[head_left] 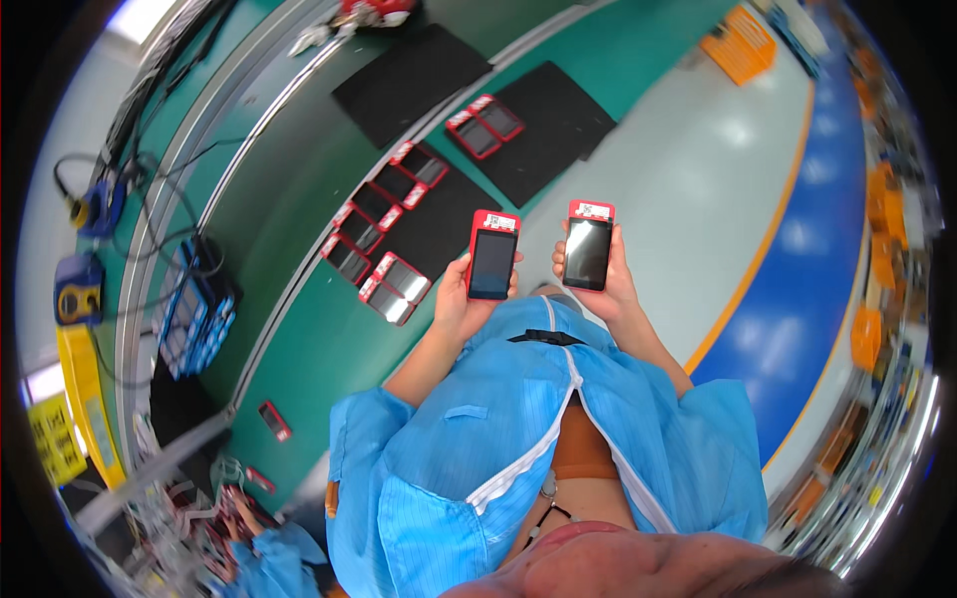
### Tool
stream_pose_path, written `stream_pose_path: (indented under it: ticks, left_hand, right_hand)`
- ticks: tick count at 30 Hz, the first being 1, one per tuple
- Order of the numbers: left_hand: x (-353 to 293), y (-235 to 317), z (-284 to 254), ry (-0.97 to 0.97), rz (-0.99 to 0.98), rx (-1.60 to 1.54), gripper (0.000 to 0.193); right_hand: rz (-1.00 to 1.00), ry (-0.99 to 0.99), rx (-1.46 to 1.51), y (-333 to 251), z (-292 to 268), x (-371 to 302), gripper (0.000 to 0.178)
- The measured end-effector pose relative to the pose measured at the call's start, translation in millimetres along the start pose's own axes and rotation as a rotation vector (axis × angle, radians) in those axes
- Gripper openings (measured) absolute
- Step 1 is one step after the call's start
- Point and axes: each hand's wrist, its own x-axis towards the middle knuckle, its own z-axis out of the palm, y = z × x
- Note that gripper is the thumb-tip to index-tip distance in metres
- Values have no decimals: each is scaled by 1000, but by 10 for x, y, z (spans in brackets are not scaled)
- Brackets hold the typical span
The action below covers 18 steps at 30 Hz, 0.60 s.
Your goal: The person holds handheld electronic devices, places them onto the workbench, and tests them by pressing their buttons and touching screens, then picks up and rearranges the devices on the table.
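Observation:
My left hand [461,299] is closed round a red-framed handheld device [493,264] with a dark screen and a white label at its top. A second red-framed device [588,254], its screen catching the light, is gripped in my right hand [613,284]. Both are held upright side by side in front of my body, apart from each other. To the left, several like devices [375,204] lie in a row on the green bench, some on a black mat [439,224]. Two more devices [484,127] rest on a farther black mat [553,130].
Another black mat [409,85] lies beyond the row. Loose cables and a yellow-and-blue tool [80,289] are at the far left. Single devices [274,421] lie nearer, by a co-worker in a blue sleeve [274,563]. An orange crate [740,45] stands on the floor at upper right.

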Motion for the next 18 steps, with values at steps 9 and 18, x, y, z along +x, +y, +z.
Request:
stream_pose_path:
  ticks: [9,18]
  left_hand:
    - [-133,-120,-154,162,585,-337,53]
    - [460,-874,168,292,1035,-412,49]
  right_hand:
    - [688,66,-164,-68,448,1211,67]
    - [1113,-375,-410,-552,405,1952,70]
